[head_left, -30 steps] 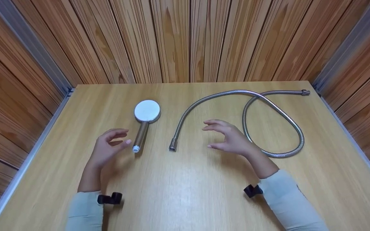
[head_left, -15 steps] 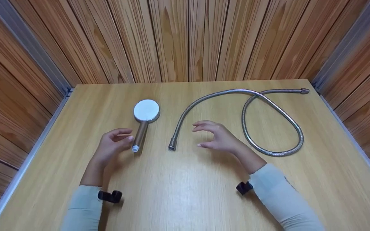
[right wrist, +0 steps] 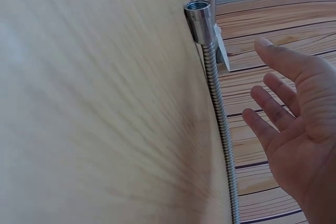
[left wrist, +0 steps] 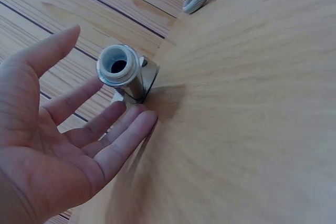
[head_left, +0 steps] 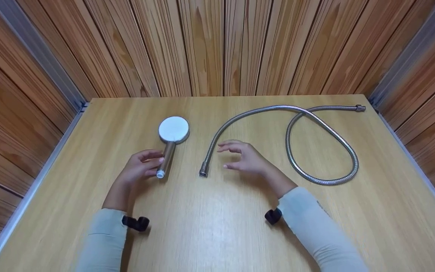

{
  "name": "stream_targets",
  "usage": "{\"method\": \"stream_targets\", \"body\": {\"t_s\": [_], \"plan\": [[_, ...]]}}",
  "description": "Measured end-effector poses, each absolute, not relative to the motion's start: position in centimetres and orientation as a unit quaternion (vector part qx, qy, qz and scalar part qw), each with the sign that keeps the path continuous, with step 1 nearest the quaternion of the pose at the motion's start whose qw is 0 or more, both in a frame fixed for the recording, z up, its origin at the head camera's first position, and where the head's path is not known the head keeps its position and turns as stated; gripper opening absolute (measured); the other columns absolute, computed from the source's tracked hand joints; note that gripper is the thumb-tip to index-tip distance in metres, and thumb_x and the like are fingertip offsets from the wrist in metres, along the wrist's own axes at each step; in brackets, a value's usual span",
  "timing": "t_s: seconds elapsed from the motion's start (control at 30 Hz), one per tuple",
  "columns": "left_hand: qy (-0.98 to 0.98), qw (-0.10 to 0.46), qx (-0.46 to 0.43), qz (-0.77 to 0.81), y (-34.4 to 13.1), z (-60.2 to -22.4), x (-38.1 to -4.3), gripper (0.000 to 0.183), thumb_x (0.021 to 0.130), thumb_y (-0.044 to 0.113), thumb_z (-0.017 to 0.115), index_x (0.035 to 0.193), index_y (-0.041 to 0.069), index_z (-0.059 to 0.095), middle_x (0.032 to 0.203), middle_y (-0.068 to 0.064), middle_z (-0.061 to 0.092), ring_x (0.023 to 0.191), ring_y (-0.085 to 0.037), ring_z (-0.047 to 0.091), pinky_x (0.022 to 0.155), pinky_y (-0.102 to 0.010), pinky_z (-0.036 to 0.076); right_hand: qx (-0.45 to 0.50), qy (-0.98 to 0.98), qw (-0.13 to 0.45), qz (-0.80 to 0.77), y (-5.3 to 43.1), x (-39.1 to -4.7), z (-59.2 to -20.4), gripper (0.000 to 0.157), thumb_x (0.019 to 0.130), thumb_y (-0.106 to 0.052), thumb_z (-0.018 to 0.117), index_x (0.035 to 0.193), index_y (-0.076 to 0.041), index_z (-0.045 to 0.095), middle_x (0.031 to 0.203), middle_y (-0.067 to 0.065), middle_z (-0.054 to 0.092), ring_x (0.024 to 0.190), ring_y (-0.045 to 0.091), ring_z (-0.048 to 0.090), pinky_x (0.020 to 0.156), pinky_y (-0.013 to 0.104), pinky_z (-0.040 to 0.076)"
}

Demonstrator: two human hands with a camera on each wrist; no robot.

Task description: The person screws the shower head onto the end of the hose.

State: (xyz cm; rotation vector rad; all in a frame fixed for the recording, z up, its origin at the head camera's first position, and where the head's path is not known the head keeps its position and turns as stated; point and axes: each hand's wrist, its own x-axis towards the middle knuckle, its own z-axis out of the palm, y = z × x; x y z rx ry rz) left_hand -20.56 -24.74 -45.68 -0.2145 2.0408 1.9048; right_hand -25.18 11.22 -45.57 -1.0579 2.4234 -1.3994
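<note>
A shower head (head_left: 173, 129) with a round white face and a brown handle lies on the table, its white threaded end (left wrist: 116, 62) toward the person. My left hand (head_left: 140, 166) is at the lower handle, fingers loosely spread beside it and thumb apart from it in the left wrist view. To the right lies a metal shower hose (head_left: 278, 108) that crosses itself in a loop. Its near end carries a conical nut (right wrist: 199, 22) with an open threaded mouth. My right hand (head_left: 246, 158) hovers just right of that end, fingers relaxed and holding nothing.
The wooden table (head_left: 210, 226) is backed by a plank wall (head_left: 206, 49), with more planks at both sides. The hose's other end (head_left: 360, 108) lies near the back right corner. Each sleeve carries a black wrist mount (head_left: 136, 223).
My left hand has moved right and up to the shower head's handle. My right hand has moved left, closer to the hose's near end. Shower head and hose lie as before.
</note>
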Motion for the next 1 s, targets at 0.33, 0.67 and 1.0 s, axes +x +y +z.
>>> {"method": "stream_targets", "body": {"t_s": [0.33,0.67,1.0], "plan": [[0.699,0.178,-0.093,0.687,-23.8,-46.5,-21.4,0.062,0.092,0.014,0.069,0.146,0.005,0.04,0.132,-0.016,0.051,0.098,-0.02,0.065,0.079,-0.032,0.059,-0.341,0.795,0.084,-0.495,9.7,-26.2,-47.2,0.039,0.083,0.001,0.076,0.121,0.0,0.065,0.139,0.015,0.052,0.131,0.029,0.046,0.108,0.043,0.041],[0.617,0.197,-0.089,0.757,-22.6,-47.0,-21.4,0.058,0.092,0.001,0.064,0.144,0.001,0.04,0.119,-0.022,0.055,0.096,-0.032,0.067,0.08,-0.041,0.06,-0.314,0.818,0.107,-0.47,8.5,-26.6,-47.4,0.04,0.084,0.004,0.072,0.122,-0.008,0.067,0.141,0.005,0.052,0.132,0.023,0.045,0.11,0.035,0.038],[0.562,0.141,-0.065,0.812,-22.0,-46.0,-20.9,0.067,0.09,-0.001,0.066,0.147,0.008,0.031,0.133,-0.019,0.043,0.103,-0.03,0.064,0.088,-0.048,0.056,-0.309,0.811,0.124,-0.48,7.7,-26.8,-47.4,0.04,0.083,0.006,0.072,0.12,-0.007,0.068,0.144,0.001,0.05,0.138,0.023,0.037,0.118,0.042,0.023]]}}
